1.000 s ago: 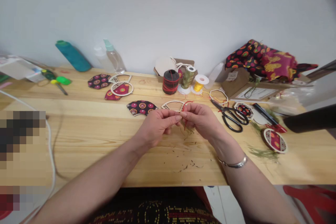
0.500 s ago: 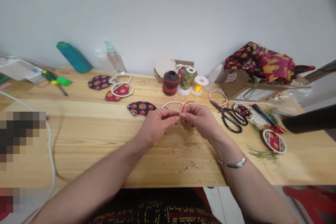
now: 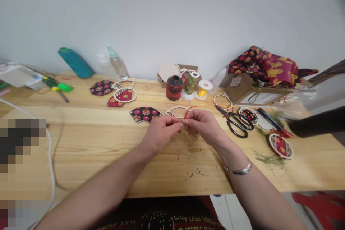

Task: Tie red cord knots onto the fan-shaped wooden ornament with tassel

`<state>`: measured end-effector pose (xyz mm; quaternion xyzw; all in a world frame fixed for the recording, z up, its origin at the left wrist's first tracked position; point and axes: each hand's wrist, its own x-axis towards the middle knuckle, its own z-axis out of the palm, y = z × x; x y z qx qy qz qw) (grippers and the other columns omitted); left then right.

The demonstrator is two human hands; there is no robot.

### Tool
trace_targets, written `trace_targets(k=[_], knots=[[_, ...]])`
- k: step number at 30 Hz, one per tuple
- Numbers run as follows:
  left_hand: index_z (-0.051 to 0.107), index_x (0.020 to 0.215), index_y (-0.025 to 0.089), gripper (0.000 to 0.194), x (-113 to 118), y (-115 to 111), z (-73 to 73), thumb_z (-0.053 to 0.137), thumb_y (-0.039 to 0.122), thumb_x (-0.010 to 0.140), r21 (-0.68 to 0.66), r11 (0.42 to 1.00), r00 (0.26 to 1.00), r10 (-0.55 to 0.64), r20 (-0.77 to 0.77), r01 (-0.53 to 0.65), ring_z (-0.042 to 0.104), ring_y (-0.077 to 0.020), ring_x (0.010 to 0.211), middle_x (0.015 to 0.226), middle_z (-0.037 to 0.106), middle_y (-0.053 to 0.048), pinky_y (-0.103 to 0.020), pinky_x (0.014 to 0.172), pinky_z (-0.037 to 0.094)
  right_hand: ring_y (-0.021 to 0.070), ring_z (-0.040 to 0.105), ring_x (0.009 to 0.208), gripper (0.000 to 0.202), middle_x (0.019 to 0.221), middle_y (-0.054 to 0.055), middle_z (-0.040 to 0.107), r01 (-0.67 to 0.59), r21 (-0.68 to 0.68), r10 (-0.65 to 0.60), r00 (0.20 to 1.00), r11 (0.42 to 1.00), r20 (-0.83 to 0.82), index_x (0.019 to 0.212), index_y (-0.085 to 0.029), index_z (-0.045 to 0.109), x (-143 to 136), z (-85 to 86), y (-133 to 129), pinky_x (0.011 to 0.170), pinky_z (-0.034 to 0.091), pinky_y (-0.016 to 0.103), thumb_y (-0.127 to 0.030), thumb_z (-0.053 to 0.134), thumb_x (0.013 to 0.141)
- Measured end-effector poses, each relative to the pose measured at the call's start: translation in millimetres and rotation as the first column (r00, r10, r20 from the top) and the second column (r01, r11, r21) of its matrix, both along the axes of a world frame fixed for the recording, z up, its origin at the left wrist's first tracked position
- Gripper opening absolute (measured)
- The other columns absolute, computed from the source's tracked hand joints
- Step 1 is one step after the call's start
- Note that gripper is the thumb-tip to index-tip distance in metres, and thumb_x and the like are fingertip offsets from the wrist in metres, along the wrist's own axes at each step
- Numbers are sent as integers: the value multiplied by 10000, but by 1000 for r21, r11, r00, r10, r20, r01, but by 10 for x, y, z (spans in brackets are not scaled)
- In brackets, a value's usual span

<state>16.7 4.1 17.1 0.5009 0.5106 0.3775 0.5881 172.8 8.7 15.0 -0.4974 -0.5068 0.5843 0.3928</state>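
Observation:
My left hand is closed in a pinch, its fingertips meeting those of my right hand above the table's middle. A thin red cord runs at the fingers of my right hand, which pinches it. What my left fingertips grip is too small to make out. Green threads hang under my right hand. Just behind the hands lies a fan-shaped wooden frame, partly hidden. A dark patterned fan-shaped fabric piece rests left of it.
Black scissors lie right of my hands, near a marker and a round ornament. Thread spools stand behind. A cardboard box holds patterned cloth. Further left are a teal thread cone and a round frame.
The view has shifted slightly. My hands remain together, with the fingers of my left hand drawn in a little more at the fingertips of my right.

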Motion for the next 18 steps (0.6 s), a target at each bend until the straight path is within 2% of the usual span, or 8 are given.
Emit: trace_targets(k=[6,10,12,15,18], knots=[[717,663,159,94,12,13,-29,716,248,633,-108,993,991,54,123,-40,414,-64,454,551,606,17,-196,428,268,51,377,421,216,535,-50,512,-13,-12,13,1000,1000,-22,685,-160,575,-10,8,-3,402,269,202,-334,702,671],[716,662,155,108,11,21,-12,728,256,626,-126,989,986,93,142,-75,400,-58,451,570,612,10,-193,422,262,53,302,426,305,498,-57,436,-64,-37,64,998,997,-11,698,-147,600,12,53,-9,403,204,212,-442,607,776],[715,658,155,110,9,27,-8,731,258,625,-129,987,983,110,145,-91,404,-57,454,577,619,5,-192,423,262,57,295,443,326,505,-51,429,-77,-24,78,996,997,50,689,-143,611,43,73,-5,415,201,218,-451,582,792],[715,655,152,118,5,36,-11,734,265,623,-124,987,982,121,145,-103,385,-53,435,563,616,5,-196,416,252,69,343,491,250,545,-35,476,-83,27,76,979,996,189,692,-143,640,98,82,13,451,239,219,-388,639,744],[710,649,149,126,1,42,-22,732,270,625,-108,988,981,127,149,-111,358,-46,413,565,622,3,-200,405,240,82,369,507,207,541,-28,504,-26,110,-11,946,994,325,658,-150,640,124,77,18,473,268,229,-344,661,726]])
